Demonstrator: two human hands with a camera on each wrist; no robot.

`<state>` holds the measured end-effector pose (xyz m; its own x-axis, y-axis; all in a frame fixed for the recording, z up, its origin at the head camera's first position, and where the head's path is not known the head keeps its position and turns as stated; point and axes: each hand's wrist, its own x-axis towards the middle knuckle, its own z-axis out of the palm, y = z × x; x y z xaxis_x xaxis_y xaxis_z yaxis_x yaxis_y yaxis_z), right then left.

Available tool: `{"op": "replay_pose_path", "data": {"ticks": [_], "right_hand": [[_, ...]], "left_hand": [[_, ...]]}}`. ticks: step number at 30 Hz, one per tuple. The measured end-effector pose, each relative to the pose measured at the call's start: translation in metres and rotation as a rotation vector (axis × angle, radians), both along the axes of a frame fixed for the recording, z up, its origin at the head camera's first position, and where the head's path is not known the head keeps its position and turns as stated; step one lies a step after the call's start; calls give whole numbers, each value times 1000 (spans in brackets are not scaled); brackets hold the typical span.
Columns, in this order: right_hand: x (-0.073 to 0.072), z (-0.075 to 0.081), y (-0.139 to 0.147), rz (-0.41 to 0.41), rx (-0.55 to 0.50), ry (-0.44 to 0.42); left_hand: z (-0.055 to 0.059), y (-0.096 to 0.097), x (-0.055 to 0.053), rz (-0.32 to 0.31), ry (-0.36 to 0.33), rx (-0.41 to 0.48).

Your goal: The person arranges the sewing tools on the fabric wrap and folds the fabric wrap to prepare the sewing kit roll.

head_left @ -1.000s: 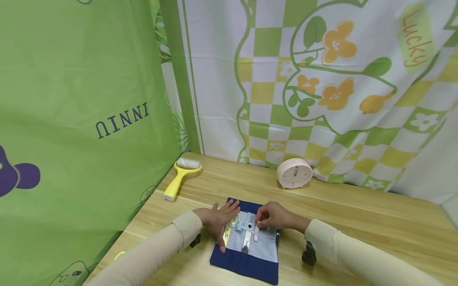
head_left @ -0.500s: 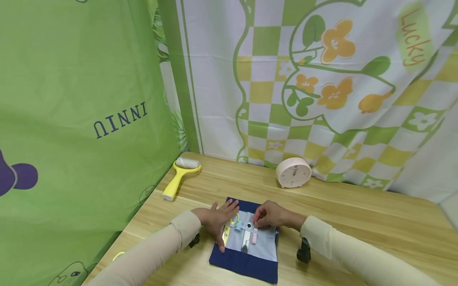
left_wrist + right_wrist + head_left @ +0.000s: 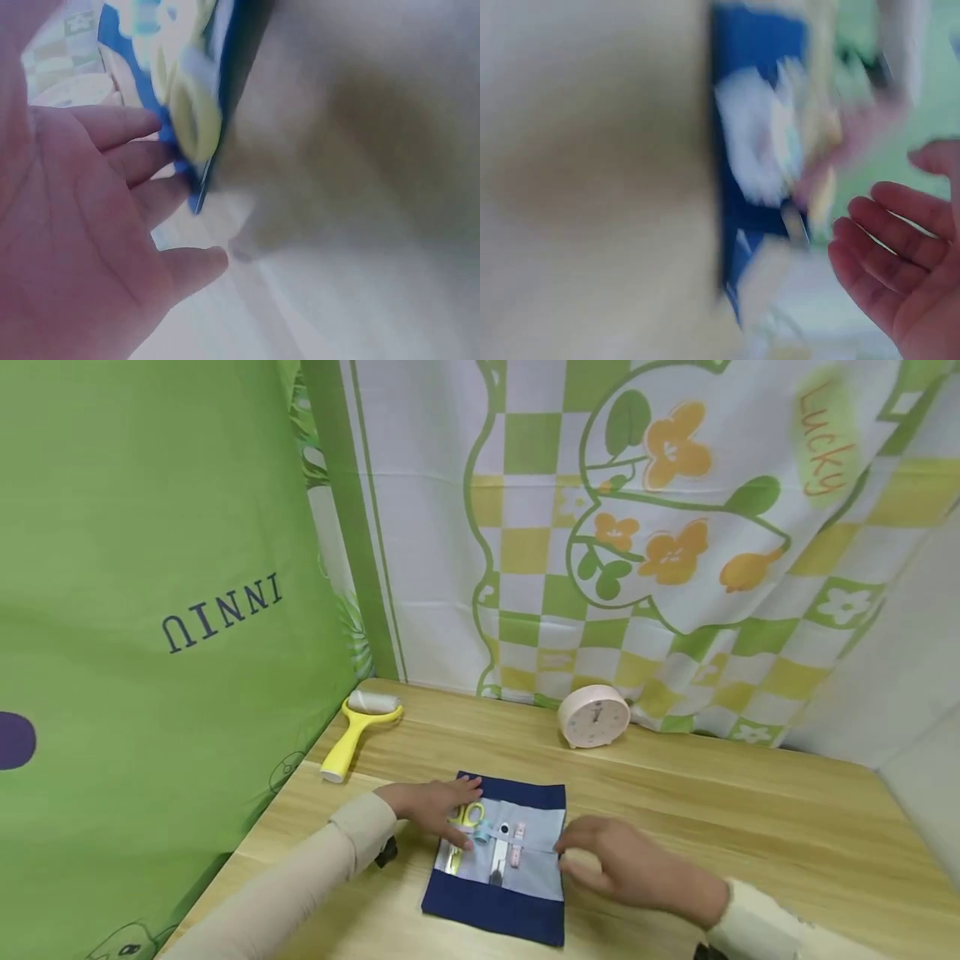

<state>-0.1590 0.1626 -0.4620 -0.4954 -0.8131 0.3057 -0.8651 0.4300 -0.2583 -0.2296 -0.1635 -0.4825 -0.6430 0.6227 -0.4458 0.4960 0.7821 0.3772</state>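
Note:
A navy cloth case (image 3: pixel 491 910) with a light grey lining lies unfolded on the table. A strap across its middle holds yellow-handled scissors (image 3: pixel 472 814), a small light-blue item (image 3: pixel 482 833), a white tool with a black dot (image 3: pixel 499 853) and a narrow pink item (image 3: pixel 516 855). My left hand (image 3: pixel 433 808) lies spread over the case's left edge, partly covering the scissors; its fingers look straight in the left wrist view. Beside the case's right edge is my right hand (image 3: pixel 637 864), blurred. The right wrist view shows its relaxed fingers (image 3: pixel 892 255) holding nothing.
A lint roller (image 3: pixel 351 739) with a yellow handle lies at the back left of the wooden table (image 3: pixel 720 802). Further right, a pale pink alarm clock (image 3: pixel 595 717) stands near the patterned curtain. Green fabric (image 3: pixel 150 735) hangs along the left side.
My right hand has let go of the pink item and moved right, off the case. My left hand has shifted slightly on the left edge. The head view has turned a little right.

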Motion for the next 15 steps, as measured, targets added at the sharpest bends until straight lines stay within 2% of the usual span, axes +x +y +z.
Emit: {"op": "replay_pose_path", "data": {"ticks": [3,6,7,11,13,15], "right_hand": [[41,-21,7,151,129,144],[63,-44,12,213,237,231],[66,-50,13,217,253,276],[69,-57,27,153,313,278],[67,-54,41,93,308,299],[61,-51,59,7,282,332]], "left_hand": [[2,1,-9,-12,54,-32],[1,7,-17,-56,122,-44],[1,8,-19,-66,139,-41],[-3,17,-23,-104,239,-33],[-5,23,-21,-127,323,-39],[-6,31,-13,-161,418,-57]]}}
